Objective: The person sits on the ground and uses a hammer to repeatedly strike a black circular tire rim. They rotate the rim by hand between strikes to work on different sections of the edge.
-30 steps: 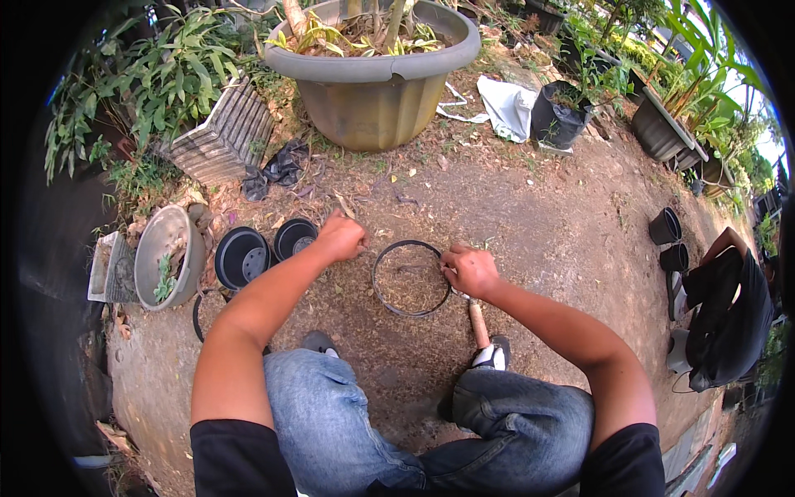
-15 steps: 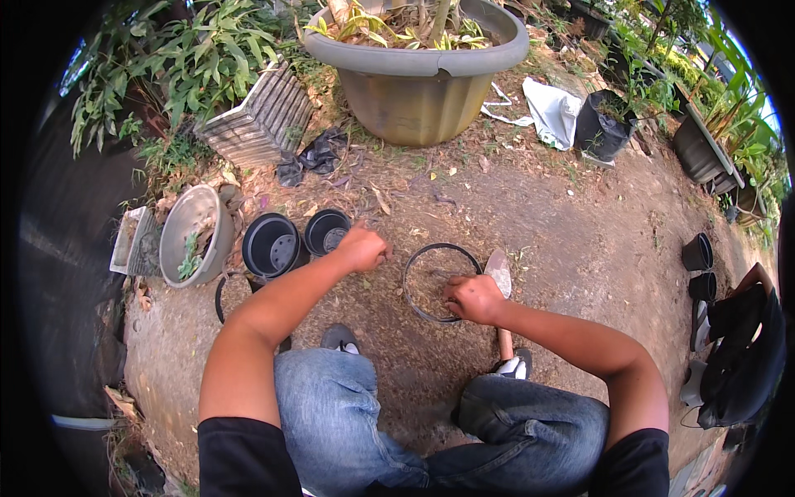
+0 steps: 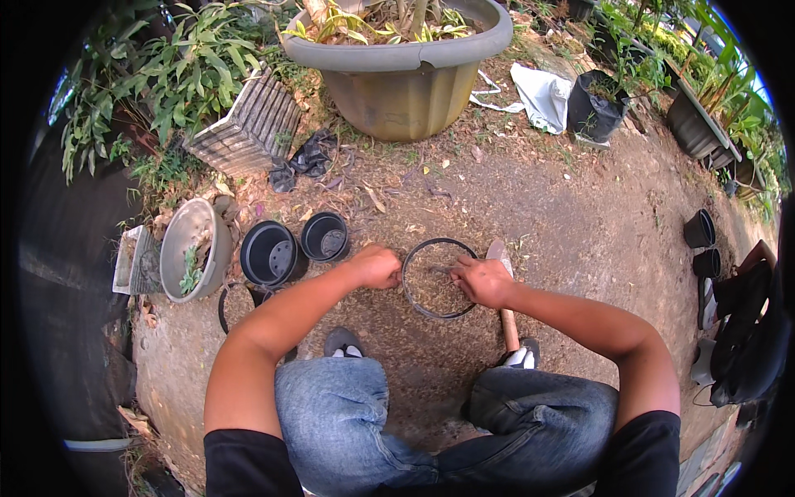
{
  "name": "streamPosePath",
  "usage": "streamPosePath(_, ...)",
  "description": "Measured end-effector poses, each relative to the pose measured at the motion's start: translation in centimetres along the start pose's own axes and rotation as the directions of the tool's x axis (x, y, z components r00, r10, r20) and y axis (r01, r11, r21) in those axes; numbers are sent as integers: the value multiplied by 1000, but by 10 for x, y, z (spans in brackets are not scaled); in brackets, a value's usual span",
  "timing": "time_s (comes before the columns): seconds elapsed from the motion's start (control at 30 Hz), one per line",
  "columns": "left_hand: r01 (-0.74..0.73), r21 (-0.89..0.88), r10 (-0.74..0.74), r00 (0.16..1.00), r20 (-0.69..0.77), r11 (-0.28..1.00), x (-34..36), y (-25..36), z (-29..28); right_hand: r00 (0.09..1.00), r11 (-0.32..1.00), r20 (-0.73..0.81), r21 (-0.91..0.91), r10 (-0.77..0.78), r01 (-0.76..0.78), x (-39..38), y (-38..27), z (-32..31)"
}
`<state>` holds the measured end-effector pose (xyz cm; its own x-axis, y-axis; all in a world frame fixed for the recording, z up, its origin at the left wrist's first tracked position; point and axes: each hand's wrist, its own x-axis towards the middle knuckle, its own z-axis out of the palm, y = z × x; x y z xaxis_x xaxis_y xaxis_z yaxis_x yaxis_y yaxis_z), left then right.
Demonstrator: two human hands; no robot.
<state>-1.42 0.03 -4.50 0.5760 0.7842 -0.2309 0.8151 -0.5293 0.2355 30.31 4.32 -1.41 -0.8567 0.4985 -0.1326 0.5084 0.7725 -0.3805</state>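
A round black pot rim (image 3: 439, 241) encircles brownish, crumbly soil on the ground between my feet. My left hand (image 3: 378, 267) is closed beside the pot's left edge, its fingertips close to the rim; whether they touch it or hold anything is hidden. Over the right side of the pot is my right hand (image 3: 484, 282), its fingers curled and pinched together above the soil. Anything between those fingers is too small to make out. Just right of the pot lies a trowel (image 3: 509, 330), blade pointing away and wooden handle toward my right foot.
Two black plastic pots (image 3: 270, 253) (image 3: 325, 237) stand left of my left hand. Beyond them are a beige basin (image 3: 218, 257) and a pale ridged planter (image 3: 248, 124). A huge planter (image 3: 397, 99) stands ahead; a white bag (image 3: 542, 98) lies to its right.
My left hand has come down and right, from near the small black pot to the soil pot's rim. My right hand has shifted slightly right and up. The view has turned a little.
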Motion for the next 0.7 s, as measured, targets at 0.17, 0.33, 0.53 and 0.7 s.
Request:
streamPosePath(0.17, 3, 24, -7, 991, 131, 1000, -12, 7, 1, 993, 993, -71, -64, 98, -102, -3, 9, -20)
streamPosePath(0.33, 36, 13, -37, 992, 124, 999, -25, 5, -3, 984, 991, -141, -59, 108, -117, -7, 11, -23)
streamPosePath(0.53, 50, -42, -49, 999, 15, 998, -32, 0, -17, 981, 992, -176, -79, 86, -102, -12, 18, -16)
streamPosePath(0.7, 127, -101, -134, 989, -68, 987, -25, -3, -20, 981, 993, -182, -84, 71, -88, -12, 17, -19)
